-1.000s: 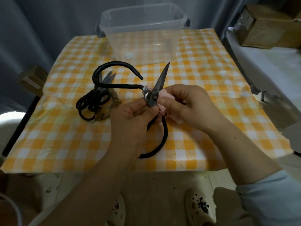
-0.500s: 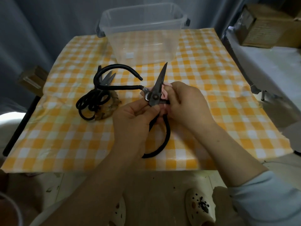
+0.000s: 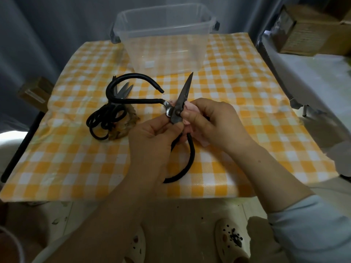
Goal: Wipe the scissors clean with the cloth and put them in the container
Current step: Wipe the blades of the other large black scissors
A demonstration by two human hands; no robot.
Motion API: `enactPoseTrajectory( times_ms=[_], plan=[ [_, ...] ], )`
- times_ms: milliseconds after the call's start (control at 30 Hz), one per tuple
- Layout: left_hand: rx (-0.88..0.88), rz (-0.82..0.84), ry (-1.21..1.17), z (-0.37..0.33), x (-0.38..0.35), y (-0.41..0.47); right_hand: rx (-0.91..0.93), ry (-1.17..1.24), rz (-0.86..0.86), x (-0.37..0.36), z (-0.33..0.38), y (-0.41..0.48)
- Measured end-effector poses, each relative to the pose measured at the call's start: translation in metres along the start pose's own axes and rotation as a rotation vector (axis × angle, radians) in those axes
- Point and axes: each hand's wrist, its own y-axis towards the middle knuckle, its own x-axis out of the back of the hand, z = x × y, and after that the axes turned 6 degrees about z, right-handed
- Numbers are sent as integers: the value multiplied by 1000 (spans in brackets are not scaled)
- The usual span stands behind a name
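Head view, wiping in progress. We see the scissors [image 3: 182, 95] held just above the middle of the counter [image 3: 247, 92], spread wide open. The left hand [image 3: 152, 135] pinches them at the pivot, and the right hand [image 3: 216, 120] grips the pink cloth [image 3: 189, 106] and presses it against the right side of the pivot. The two hands are close together, each closed on its own object.

Compared with one second ago, we note that the right hand has drawn in slightly toward the pivot. The cloth now bunches beside the base of the blade instead of lower down. The scissors have hardly shifted. We judge that rubbing is concentrated at the joint. The upper length of the blade is not covered by the cloth, so wiping is probably unfinished.

The exposed blade has its long axis running from near to far and leaning a little right, with its tip aimed at the container [image 3: 165, 54]. One handle arm extends left from the pivot and curls into an open loop. The other loop hangs toward the near edge. The second blade is hidden behind the cloth and fingers.

The clear container at the far edge holds nothing that we can see, so the placing step has not begun. A pile of other scissors [image 3: 106, 118] lies to the left.
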Motion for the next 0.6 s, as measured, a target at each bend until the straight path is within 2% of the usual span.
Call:
enactPoseTrajectory(
  times_ms=[167,367,433,500,600],
  plan=[
    [-32,-16,20,2,-2,0,54,-102,-110,-6,0,3],
    [-13,15,-5,0,-4,-2,-126,-73,-158,-6,7,7],
    [-17,24,-6,-2,-1,-1,-127,74,-80,4,9,7],
    [-5,21,-31,-3,2,0,-109,176,74,13,11,2],
    [42,12,-76,-3,3,1,-36,44,198,20,12,0]
  ],
)
